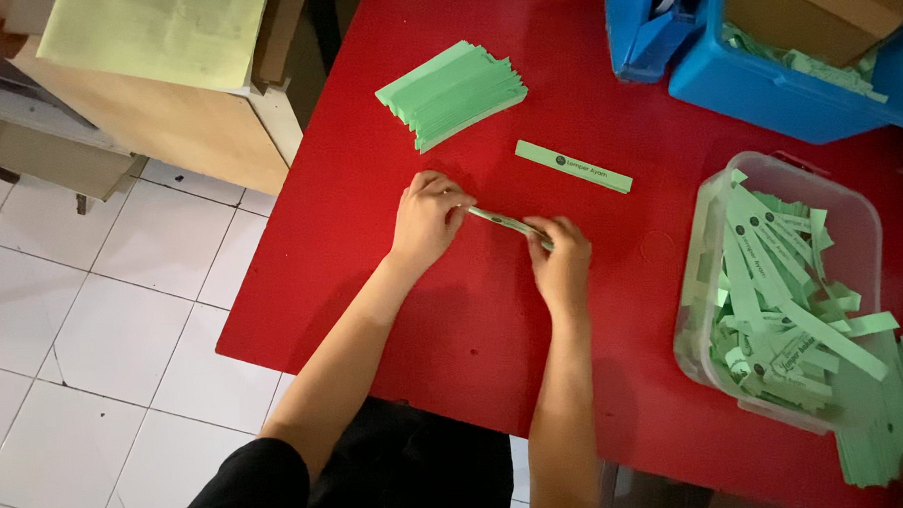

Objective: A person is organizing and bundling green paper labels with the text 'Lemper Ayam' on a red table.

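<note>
Both of my hands pinch one narrow green paper strip (505, 223) just above the red table (370, 281). My left hand (428, 218) grips its left end and my right hand (561, 258) grips its right end; the strip looks folded lengthwise. Beyond the hands, a single flat green strip (573, 166) with a dark round mark lies on the table. Farther left and back sits a neat stack of folded green strips (454, 92).
A clear plastic tub (868, 213) at the right holds several loose green strips, with more spilling by its near right corner (880, 439). Blue bins (778, 85) stand at the back right. A wooden cabinet (166, 114) with yellow-green paper sits left, over white floor tiles.
</note>
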